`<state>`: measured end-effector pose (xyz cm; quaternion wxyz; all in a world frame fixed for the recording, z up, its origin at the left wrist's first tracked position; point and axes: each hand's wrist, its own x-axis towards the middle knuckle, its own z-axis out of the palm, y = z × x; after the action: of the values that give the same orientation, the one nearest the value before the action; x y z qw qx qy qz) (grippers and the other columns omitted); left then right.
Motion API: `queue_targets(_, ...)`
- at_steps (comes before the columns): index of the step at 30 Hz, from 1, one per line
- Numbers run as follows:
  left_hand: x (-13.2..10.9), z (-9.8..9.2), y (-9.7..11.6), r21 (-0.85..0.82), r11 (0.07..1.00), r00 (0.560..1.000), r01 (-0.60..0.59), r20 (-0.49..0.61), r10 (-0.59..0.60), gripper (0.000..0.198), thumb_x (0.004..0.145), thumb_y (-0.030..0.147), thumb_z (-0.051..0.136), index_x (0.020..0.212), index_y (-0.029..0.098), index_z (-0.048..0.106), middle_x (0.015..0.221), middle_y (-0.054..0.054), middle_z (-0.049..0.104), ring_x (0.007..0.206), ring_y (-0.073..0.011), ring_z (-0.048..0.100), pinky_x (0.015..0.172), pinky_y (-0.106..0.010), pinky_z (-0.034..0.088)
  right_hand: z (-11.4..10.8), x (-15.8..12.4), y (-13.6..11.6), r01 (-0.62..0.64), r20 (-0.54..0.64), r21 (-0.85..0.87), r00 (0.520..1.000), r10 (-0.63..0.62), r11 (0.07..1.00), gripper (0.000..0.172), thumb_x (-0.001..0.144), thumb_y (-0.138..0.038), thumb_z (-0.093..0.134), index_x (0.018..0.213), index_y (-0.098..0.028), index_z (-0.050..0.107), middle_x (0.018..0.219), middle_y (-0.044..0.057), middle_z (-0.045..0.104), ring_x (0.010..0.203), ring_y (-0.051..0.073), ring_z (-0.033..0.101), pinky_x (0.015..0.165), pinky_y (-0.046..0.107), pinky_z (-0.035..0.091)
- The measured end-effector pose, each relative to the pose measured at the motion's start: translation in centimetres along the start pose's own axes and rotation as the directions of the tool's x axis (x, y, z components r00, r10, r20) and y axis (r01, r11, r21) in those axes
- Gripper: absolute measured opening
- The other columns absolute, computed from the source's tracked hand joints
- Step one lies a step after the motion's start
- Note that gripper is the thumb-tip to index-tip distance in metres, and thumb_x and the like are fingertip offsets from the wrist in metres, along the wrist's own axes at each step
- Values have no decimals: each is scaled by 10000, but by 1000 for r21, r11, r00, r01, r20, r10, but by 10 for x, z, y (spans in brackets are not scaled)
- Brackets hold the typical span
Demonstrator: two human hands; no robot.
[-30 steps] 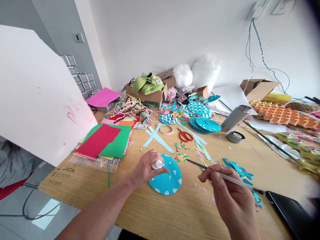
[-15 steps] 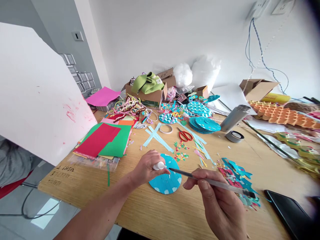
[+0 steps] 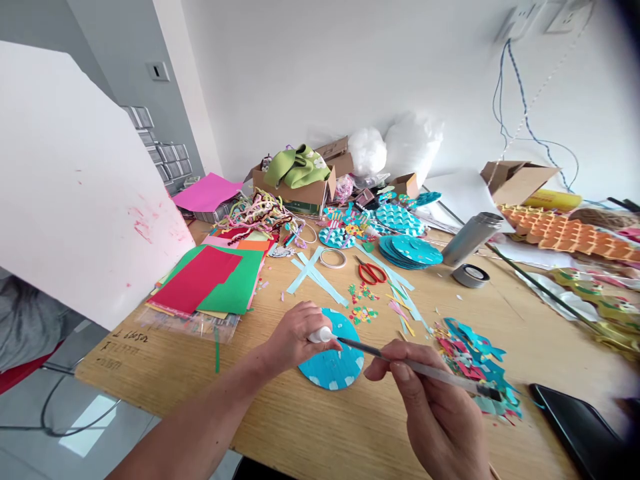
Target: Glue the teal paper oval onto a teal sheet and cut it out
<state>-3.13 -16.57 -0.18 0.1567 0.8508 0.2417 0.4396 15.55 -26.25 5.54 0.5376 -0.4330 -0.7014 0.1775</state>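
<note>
My left hand (image 3: pixel 296 339) is wrapped round a small white glue bottle (image 3: pixel 321 335), its nozzle pointing right above a blue disc (image 3: pixel 334 370). Pale patches dot the disc, which lies flat on the wooden table. Between the fingertips of my right hand (image 3: pixel 431 400) is a slim pen (image 3: pixel 425 368) with a clear barrel and dark tip. That tip meets or nearly meets the glue nozzle; I cannot tell whether they touch. Just beyond the disc lie small coloured paper flowers (image 3: pixel 363 313). Cut fish shapes and paper scraps (image 3: pixel 473 347) spread beyond my right hand.
Red-handled scissors (image 3: pixel 371 272), a white tape ring (image 3: pixel 333 259) and pale blue strips (image 3: pixel 313 275) lie ahead. Stacked blue discs (image 3: pixel 410 252) stand near a steel flask (image 3: pixel 473 240). Coloured paper (image 3: pixel 200 280) is at left, a black phone (image 3: pixel 575 427) at right.
The view has shifted very slightly. Both hands keep their holds, with the pen tip still by the glue nozzle; my right hand has moved a touch left.
</note>
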Motion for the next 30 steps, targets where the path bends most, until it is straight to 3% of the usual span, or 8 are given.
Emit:
queue_targets(8,0,-1,-3,109,993,999,-35,33,32,255,880,400,573,753,180,547,683,-26,617,673,-159,532,655,-287,408,-3,1,-1,12,85,-11,996,-11,1000,152,952,-165,425,1014,-227,550,753,7,629,717,126,628,640,224,518)
queue_targets(15,-3,1,-6,198,980,997,-36,73,22,277,863,440,585,781,175,567,692,-22,607,679,-164,533,650,-291,415,-1,1,2,-41,-15,33,999,42,999,142,960,-191,438,1021,-227,560,730,-5,647,687,114,630,626,210,517)
queue_targets(21,-1,-2,-3,157,988,1000,13,18,-16,287,858,442,592,761,174,569,685,-19,611,683,-155,542,664,-286,421,-6,-3,3,-70,-60,31,996,71,997,140,954,-211,451,1009,-220,579,721,5,651,674,135,641,601,232,523)
queue_targets(27,-1,-1,-4,147,989,1000,-17,10,16,280,862,429,592,750,175,557,668,-14,609,652,-150,532,644,-281,412,-9,-5,3,-42,-30,-9,999,42,999,165,948,-172,435,1029,-230,567,741,5,636,691,138,635,608,238,519)
queue_targets(30,-1,1,-4,118,993,1000,1,8,-2,282,858,428,599,747,171,562,659,-11,599,656,-149,530,654,-282,413,-19,-5,10,32,56,-115,998,-26,993,177,924,-136,465,1036,-230,564,794,22,634,733,149,623,618,251,506)
